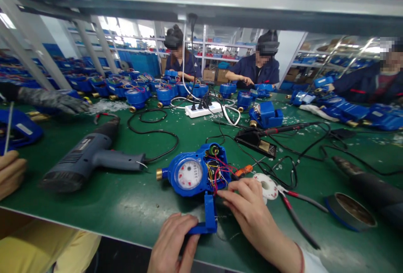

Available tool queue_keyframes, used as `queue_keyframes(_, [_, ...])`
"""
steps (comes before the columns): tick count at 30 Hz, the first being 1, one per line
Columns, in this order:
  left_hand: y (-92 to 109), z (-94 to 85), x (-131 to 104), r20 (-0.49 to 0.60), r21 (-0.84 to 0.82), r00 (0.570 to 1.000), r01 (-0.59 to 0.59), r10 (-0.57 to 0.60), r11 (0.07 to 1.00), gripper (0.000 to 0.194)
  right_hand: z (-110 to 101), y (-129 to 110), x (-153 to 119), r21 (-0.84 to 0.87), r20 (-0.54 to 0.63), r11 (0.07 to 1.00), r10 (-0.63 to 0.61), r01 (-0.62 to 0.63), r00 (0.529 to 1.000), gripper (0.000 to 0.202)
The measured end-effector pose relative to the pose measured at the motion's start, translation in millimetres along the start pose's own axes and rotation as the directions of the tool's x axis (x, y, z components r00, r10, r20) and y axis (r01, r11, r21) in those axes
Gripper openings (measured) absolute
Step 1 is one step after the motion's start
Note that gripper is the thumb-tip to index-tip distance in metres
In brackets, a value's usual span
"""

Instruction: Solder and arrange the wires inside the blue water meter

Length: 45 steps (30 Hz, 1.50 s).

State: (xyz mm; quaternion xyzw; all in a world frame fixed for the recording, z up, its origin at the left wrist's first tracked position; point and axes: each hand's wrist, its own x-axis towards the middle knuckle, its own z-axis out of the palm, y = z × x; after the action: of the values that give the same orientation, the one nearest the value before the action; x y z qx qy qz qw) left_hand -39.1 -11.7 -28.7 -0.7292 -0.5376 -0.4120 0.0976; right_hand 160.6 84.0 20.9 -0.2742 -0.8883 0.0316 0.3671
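Observation:
A blue water meter [189, 173] lies on the green bench, its round dial facing up and a brass fitting at its left end. Its side compartment is uncovered, showing a battery and red, black and yellow wires [217, 172]. My left hand [176, 239] grips the hinged blue cover [210, 216], which hangs toward the bench's front edge. Beside the compartment, my right hand [248, 206] pinches the red wire close to the meter's lower right corner; the fingertips partly hide it.
A heat gun [94, 159] lies to the left, with a co-worker's hand [11, 172] beyond. An orange screwdriver [244, 169], white spool [266, 186], cutters [296, 210], solder reel [351, 212] and soldering iron [289, 127] lie rightward. A power strip [203, 109] and more meters stand behind.

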Motion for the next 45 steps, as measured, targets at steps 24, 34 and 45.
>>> queue_keyframes(24, [-0.6, -1.1, -0.9, 0.022, -0.025, 1.000, 0.001, -0.001, 1.000, 0.017, -5.0, 6.8, 6.5, -0.119, -0.030, 0.993, 0.011, -0.015, 0.999, 0.034])
queue_keyframes(34, [1.8, -1.1, -0.6, 0.028, -0.054, 0.999, 0.021, -0.019, 0.998, 0.017, -19.6, 6.3, -1.4, -0.017, -0.033, 0.999, 0.047, -0.047, 0.998, 0.012])
queue_keyframes(45, [1.2, -1.7, -1.8, 0.048, -0.064, 0.998, 0.042, -0.039, 0.997, 0.017, -5.4, 3.1, 8.5, -0.062, 0.052, 0.997, 0.056, -0.053, 0.997, 0.026])
